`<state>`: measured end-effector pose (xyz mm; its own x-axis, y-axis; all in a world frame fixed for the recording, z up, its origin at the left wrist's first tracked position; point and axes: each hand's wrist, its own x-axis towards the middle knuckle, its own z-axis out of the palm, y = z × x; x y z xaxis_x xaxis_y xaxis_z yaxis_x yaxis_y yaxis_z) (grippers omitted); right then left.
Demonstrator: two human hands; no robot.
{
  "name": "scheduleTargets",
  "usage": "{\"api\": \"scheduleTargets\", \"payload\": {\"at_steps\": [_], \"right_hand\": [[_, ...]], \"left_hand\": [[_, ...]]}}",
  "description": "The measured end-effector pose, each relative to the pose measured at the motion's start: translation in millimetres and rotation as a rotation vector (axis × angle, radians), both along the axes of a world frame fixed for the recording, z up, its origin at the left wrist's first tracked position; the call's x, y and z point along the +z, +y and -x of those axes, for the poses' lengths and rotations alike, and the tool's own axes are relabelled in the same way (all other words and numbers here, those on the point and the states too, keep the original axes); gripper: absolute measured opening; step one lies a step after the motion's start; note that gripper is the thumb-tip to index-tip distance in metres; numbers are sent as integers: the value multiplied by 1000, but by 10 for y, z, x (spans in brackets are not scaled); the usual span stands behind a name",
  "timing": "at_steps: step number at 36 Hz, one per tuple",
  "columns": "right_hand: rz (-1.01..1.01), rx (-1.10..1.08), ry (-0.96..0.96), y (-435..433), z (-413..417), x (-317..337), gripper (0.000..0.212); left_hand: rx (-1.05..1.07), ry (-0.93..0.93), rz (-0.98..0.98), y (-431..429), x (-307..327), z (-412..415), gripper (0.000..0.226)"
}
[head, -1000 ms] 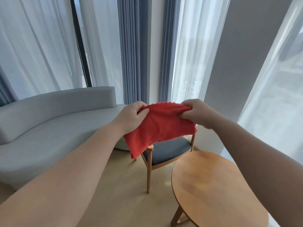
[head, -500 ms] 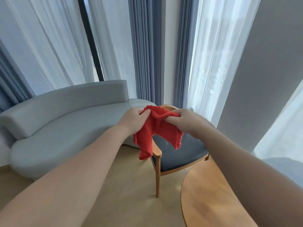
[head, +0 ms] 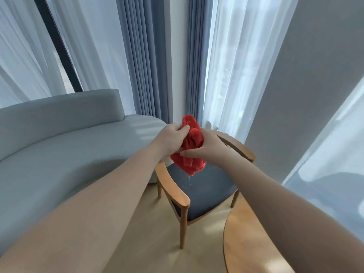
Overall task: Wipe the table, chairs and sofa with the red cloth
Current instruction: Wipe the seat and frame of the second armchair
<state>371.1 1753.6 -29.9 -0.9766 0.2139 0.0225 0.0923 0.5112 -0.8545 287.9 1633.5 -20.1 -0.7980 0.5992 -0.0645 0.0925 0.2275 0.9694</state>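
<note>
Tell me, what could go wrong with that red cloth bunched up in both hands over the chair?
Pale specks dot the dark chair seat under the red cloth; squeezing it there may drop more onto the seat or floor.
The left hand and right hand hold it wadded, so it may wipe poorly until spread out.
The sheer curtain hangs close behind that seat and might get brushed.

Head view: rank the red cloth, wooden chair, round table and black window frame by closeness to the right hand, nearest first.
1. red cloth, gripped in the right hand.
2. wooden chair, directly below it.
3. round table, lower right.
4. black window frame, far left, behind the sofa.
</note>
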Motion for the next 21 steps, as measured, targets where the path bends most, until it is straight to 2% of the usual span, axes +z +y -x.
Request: {"api": "scheduleTargets", "payload": {"at_steps": [3, 6, 9, 11, 13, 16, 19, 21], "right_hand": [[-40, -138, 64, -12, 351, -45, 29], [-121, -297, 66, 40, 599, -72, 29], [-77, -407, 53, 139, 754, -126, 23], [12, -453, 56, 214, 823, -172, 15], [119, -498, 67, 269, 871, -220, 24], [304, -575, 120, 336, 942, -304, 38], [505, -647, 165, 425, 1045, -380, 28], [613, -665, 161, 516, 1128, -436, 26]], "left_hand": [[-121, -53, -14, 51, -39, 394, 26], [-213, 18, 40, 100, -84, 791, 38], [-243, 189, 100, 191, -208, 1164, 42], [-238, 249, 96, 264, -301, 1317, 33], [-299, 261, 61, 339, -407, 1393, 30], [-528, 212, 4, 454, -530, 1461, 50], [-678, 204, 50, 617, -633, 1532, 77], [-694, 217, 78, 745, -691, 1605, 83]]}}
